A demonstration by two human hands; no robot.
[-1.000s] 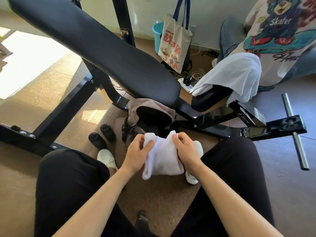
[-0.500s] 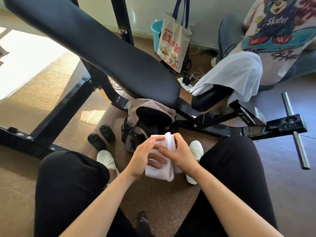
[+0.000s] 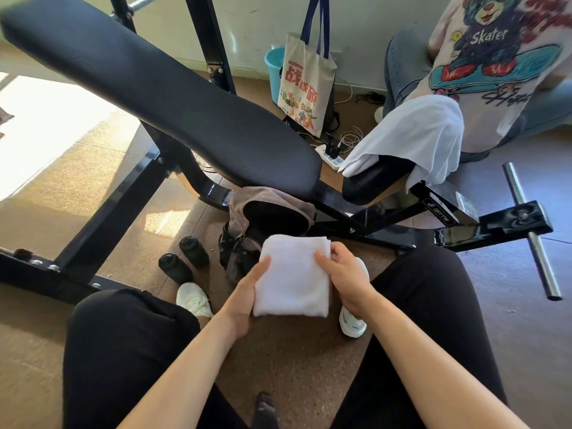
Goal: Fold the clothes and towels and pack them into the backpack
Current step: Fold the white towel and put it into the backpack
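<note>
A folded white towel [image 3: 292,277] is held just in front of the open grey-brown backpack [image 3: 266,218], which stands on the floor [image 3: 294,360]. The left hand [image 3: 244,300] has a closed grip on the towel's left edge, thumb on top and fingers underneath, while the right hand [image 3: 343,274] curls its fingers round the right edge. Beyond the backpack, to its right, a white cloth [image 3: 411,134] drapes over a black seat pad [image 3: 371,181].

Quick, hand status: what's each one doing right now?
Left hand: holding the folded towel by its left edge.
Right hand: holding the towel by its right edge.
</note>
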